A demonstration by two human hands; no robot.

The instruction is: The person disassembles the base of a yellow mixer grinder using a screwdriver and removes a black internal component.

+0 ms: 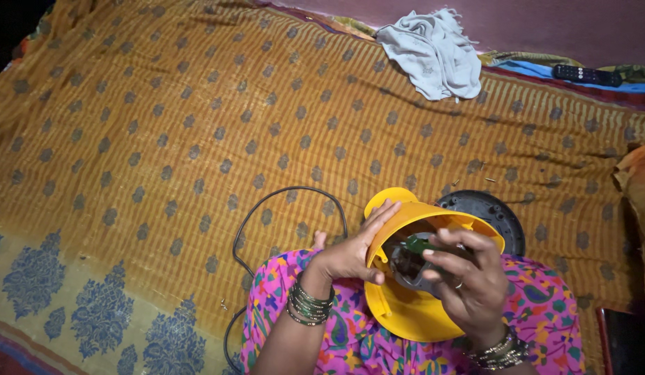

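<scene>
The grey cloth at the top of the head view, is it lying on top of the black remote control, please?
No, the grey cloth lies crumpled on the patterned bedspread, well apart from the black remote control off to its right.

A grey crumpled cloth (431,52) lies far above the grip, on the orange patterned bedsheet (163,125). A black remote control (586,75) is further to the right. A black round base (490,217) sits just behind the grip, and a black cable (267,208) curves to its left.

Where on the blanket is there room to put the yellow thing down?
The orange bedspread is bare left of the black cord, reaching up to the grey cloth. It is crowded by the lap: left hand, right hand, yellow housing, black round plate.
</scene>
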